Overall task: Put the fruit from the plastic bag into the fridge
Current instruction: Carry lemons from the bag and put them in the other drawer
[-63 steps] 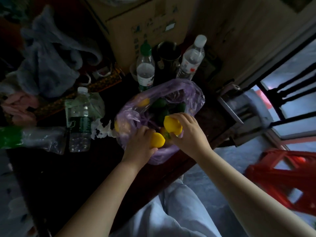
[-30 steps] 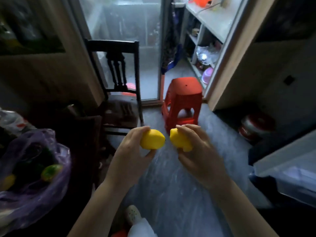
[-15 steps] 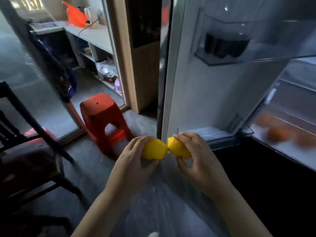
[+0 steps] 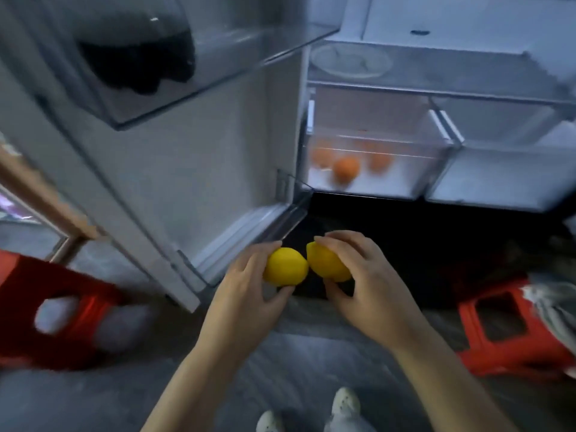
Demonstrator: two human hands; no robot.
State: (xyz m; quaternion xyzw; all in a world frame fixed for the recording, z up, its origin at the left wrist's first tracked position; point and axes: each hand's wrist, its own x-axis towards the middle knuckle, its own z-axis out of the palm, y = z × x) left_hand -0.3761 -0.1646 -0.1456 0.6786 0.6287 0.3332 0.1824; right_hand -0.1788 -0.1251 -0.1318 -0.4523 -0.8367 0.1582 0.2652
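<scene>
holding one yellow fruit apiece, both hands sit low in front of the open fridge [image 4: 436,14]. the left yellow fruit [image 4: 285,267] is clamped in the left hand [image 4: 249,294], fingers curled over its top and the thumb under it. the right yellow fruit [image 4: 327,265] is clamped the same way in the right hand [image 4: 364,285], fingers arched over it, thumb beneath. the two fruits meet or nearly meet at their near ends; which, i cannot tell. both are outside the fridge, in the air before the dark band below its drawers and above the grey floor [image 4: 311,363].

up behind the fruits, the left crisper drawer [image 4: 405,182] is clear-walled and holds several oranges [image 4: 346,168], too blurred to count. just beside it on the right is a second crisper drawer [image 4: 498,182]; its contents cannot be made out. a glass shelf [image 4: 452,67] runs over both drawers, and what looks like a pale round plate [image 4: 350,60] lies at its left end.

the fridge door [image 4: 187,157] stands open on the left. its upper door shelf [image 4: 237,57] carries a bottle of dark drink [image 4: 137,54]. its lower door bin [image 4: 249,235] is just beside the left hand's fingertips.

a red plastic stool [image 4: 46,307] stands on the floor at the far left, past the door. another red stool [image 4: 511,332] stands at the right, with a grey cloth [image 4: 558,310] against its right side. the person's pale shoes [image 4: 344,403] show at the bottom edge, between the forearms.
</scene>
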